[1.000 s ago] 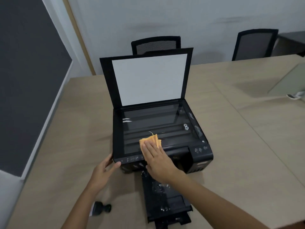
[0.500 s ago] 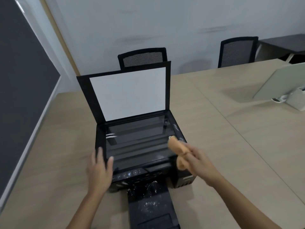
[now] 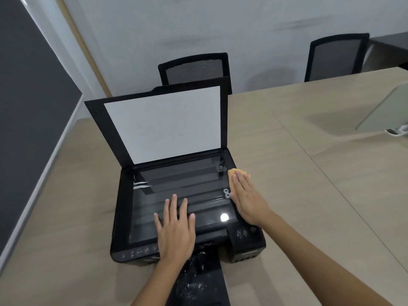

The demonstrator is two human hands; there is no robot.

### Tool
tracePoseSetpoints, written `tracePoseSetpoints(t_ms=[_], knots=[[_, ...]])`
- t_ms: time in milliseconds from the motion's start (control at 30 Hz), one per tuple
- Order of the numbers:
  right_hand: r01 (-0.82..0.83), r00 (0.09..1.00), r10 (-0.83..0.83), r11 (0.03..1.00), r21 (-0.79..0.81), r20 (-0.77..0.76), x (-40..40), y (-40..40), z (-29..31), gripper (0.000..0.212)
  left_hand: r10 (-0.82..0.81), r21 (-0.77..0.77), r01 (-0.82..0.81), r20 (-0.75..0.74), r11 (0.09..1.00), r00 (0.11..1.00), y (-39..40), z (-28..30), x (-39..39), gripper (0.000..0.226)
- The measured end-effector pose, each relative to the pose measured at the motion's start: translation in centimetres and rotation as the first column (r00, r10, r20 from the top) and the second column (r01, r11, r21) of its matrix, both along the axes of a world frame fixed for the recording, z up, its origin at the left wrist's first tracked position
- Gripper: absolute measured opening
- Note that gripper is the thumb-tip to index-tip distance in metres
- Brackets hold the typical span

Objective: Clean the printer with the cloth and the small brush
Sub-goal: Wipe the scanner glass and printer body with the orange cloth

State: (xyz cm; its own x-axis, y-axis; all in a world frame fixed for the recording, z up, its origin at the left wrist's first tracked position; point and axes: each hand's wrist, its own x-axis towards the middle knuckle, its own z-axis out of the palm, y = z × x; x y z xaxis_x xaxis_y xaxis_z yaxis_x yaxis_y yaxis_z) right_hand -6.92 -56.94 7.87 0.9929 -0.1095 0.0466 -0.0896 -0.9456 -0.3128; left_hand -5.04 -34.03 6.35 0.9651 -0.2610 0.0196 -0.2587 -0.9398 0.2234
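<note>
Printer (image 3: 176, 217), black, is seen in the head view on a light wooden table (image 3: 298, 195), its scanner lid (image 3: 163, 124) raised and white inside. The left hand (image 3: 175, 230) is laid flat, fingers straight, on the glass near the front edge. An orange cloth (image 3: 237, 173) is pressed against the printer's right edge under the flat right hand (image 3: 247, 199). No writing can be read; the button markings are blurred. White specks are scattered on the output tray (image 3: 198, 281).
</note>
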Motion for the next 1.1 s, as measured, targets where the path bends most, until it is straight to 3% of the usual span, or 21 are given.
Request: tracePoseSetpoints(t_ms=[200,433,600,700,767,833,867,1000,1100], knots=[[-0.079,0.995,0.073,0.993,0.084,0.074,-2.6,-0.2,-1.0,0.052,0.022,0.026,-0.022,-0.009,0.999,1.0,0.3,-0.3,-0.4,0.063],[-0.04,0.996,0.051,0.988,0.152,-0.069,2.3,-1.3,0.0,0.05,0.024,0.024,-0.024,0.006,0.999,1.0,0.1,-0.5,-0.2,0.061],[-0.071,0.992,0.09,0.978,0.197,-0.091,-1.9,-1.2,0.9,0.044,0.013,0.038,-0.011,-0.052,0.999,0.999,0.3,-0.3,-1.5,0.064],[0.015,0.986,0.052,0.917,0.398,-0.158,-2.1,-2.9,4.2,0.026,0.005,-0.096,-0.015,-0.106,0.995,0.994,0.3,0.2,0.1,0.054],[0.163,0.987,-0.146,0.865,0.474,-0.072,-0.8,-4.2,5.8,0.033,0.017,-0.25,-0.042,-0.102,0.967,0.995,0.5,1.0,1.4,0.05],[0.248,0.944,-0.32,0.849,0.467,0.08,1.0,-4.7,5.9,0.036,0.101,-0.335,-0.105,-0.028,0.936,0.994,1.1,1.7,3.5,0.052],[0.233,0.939,-0.322,0.858,0.458,0.125,2.1,-4.5,5.7,0.039,0.164,-0.352,-0.156,-0.006,0.923,0.986,1.3,2.0,5.0,0.054],[0.032,0.999,-0.038,0.953,0.302,0.013,5.6,-2.0,1.9,0.045,0.341,-0.248,-0.352,-0.087,0.903,0.936,2.9,2.4,10.9,0.064],[-0.038,0.999,0.034,0.989,0.14,0.029,5.7,-1.6,-0.3,0.049,0.368,-0.13,-0.381,-0.116,0.915,0.923,4.1,1.7,13.7,0.065]])
